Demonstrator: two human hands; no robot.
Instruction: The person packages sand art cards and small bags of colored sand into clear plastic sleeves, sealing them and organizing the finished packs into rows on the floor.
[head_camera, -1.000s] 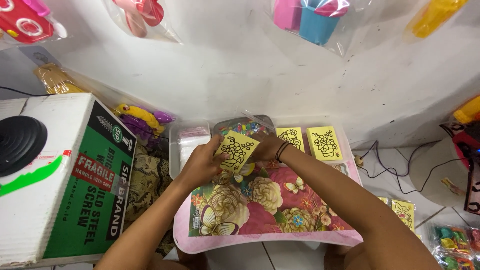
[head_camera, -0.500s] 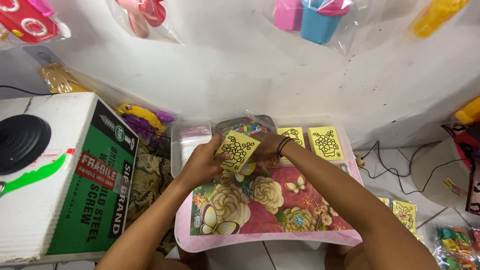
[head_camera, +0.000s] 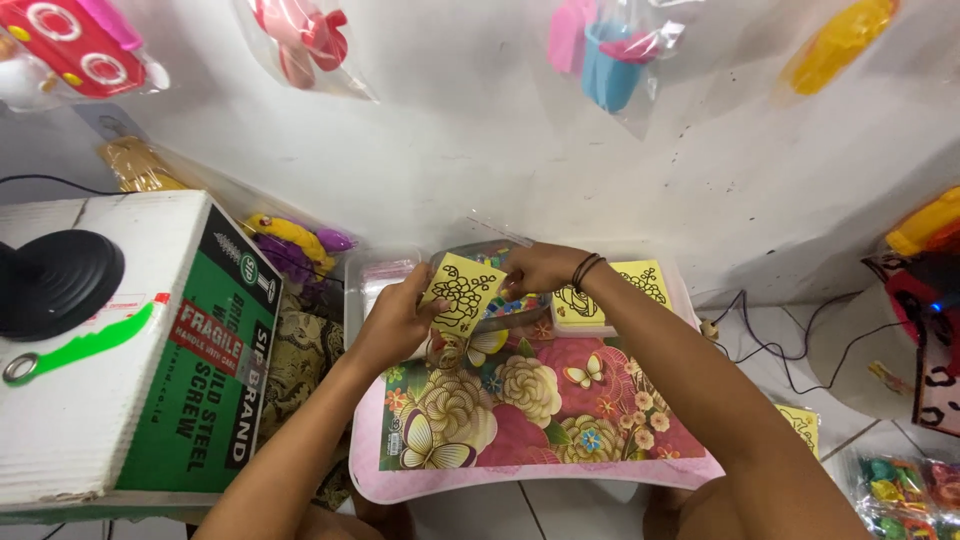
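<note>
Two hands meet on one small yellow card, and that is where your work sits right now. Your left hand pinches the card's lower left edge, fingers clenched on it; your right hand grips its upper right corner, fingers closed on the card as well. The card hangs raised between both sets of fingers, above the far edge of the flowered table and just in front of a clear plastic bag of coloured bits that lies behind your fingers.

Judging by the layout, little is finished: two more yellow cards lie flat beyond your right fingers, and another yellow card rests on the floor well off to the right, so the one in hand looks like one piece among several.

The card is tilted, its black printed face turned up toward you. It is near square; its slightly longer axis runs from your left fingers up and rightward to your right fingers.

A green cardboard box stands well left of your left fingers.
</note>
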